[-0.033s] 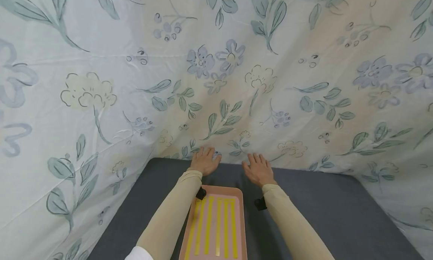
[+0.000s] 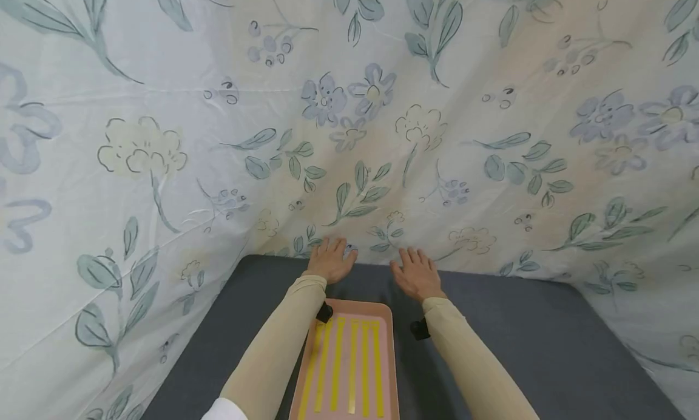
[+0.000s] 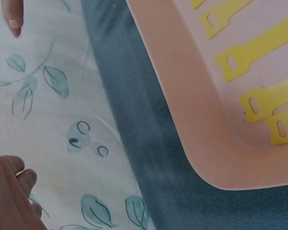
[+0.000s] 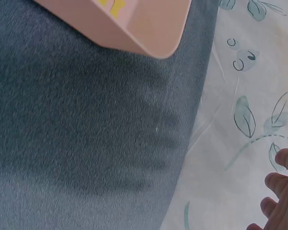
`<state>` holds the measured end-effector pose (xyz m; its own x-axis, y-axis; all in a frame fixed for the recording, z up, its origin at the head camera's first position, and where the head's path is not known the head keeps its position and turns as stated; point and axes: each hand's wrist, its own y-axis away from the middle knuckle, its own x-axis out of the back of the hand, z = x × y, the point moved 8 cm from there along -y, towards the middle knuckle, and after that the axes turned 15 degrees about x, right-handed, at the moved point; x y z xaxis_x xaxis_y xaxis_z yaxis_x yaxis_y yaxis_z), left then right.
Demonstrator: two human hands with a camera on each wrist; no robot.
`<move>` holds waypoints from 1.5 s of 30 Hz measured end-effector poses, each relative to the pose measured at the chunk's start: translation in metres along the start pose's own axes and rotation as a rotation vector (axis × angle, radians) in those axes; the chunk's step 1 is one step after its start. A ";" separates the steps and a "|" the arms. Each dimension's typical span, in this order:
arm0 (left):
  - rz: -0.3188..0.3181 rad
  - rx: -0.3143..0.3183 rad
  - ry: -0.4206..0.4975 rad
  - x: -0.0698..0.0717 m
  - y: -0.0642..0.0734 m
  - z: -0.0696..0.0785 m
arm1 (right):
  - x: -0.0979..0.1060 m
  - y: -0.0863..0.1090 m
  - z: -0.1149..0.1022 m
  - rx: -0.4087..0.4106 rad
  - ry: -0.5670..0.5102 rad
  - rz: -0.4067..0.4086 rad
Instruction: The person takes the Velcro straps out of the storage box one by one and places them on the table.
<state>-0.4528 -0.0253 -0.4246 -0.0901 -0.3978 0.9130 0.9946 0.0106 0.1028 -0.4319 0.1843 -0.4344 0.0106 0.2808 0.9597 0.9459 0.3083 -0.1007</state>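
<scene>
My left hand (image 2: pixel 330 261) is held past the far left corner of a pink tray (image 2: pixel 360 309), its fingers extended and nothing in them. Off to the tray's right, my right hand (image 2: pixel 417 275) is likewise empty, with straight, slightly spread fingers near the table's far edge. Several yellow strap ties (image 3: pixel 259 48) lie lengthwise in the tray, side by side; the left wrist view shows slotted heads at their far ends. Both hands are apart from the tray. Its near end is cut off by the head view's lower border.
The tray sits on a dark grey table (image 2: pixel 519 335). A floral cloth (image 2: pixel 338 183) hangs behind the table's far edge and along both sides. Each sleeve carries a small black device, the left one (image 2: pixel 324 312) overlapping the tray's corner in the head view.
</scene>
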 end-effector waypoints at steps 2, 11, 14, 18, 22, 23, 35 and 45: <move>-0.005 -0.004 0.007 0.000 -0.002 0.001 | 0.001 -0.001 0.001 -0.003 -0.001 -0.001; 0.028 -0.014 0.115 0.010 -0.015 -0.003 | 0.018 -0.010 0.008 -0.018 -0.036 0.070; -0.010 -0.012 0.214 0.012 -0.011 -0.007 | 0.021 -0.009 0.013 -0.033 -0.069 0.080; -0.087 0.008 0.437 0.008 0.000 -0.024 | 0.025 -0.003 0.015 -0.010 -0.142 0.098; -0.106 0.073 0.658 0.000 0.019 -0.058 | 0.025 0.011 0.012 0.067 -0.242 0.107; -0.103 0.103 0.710 -0.005 0.024 -0.069 | 0.024 0.014 0.010 0.090 -0.277 0.103; -0.039 0.386 1.181 -0.064 0.087 -0.169 | 0.006 0.056 -0.017 0.211 -0.366 0.043; -0.153 0.397 1.290 -0.072 0.092 -0.169 | 0.000 0.061 -0.037 0.319 -0.330 -0.013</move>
<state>-0.3463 -0.1510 -0.5474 0.1318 -0.9850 -0.1110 0.8777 0.0639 0.4748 -0.3619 0.1693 -0.4303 -0.1537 0.5335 0.8318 0.7978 0.5636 -0.2141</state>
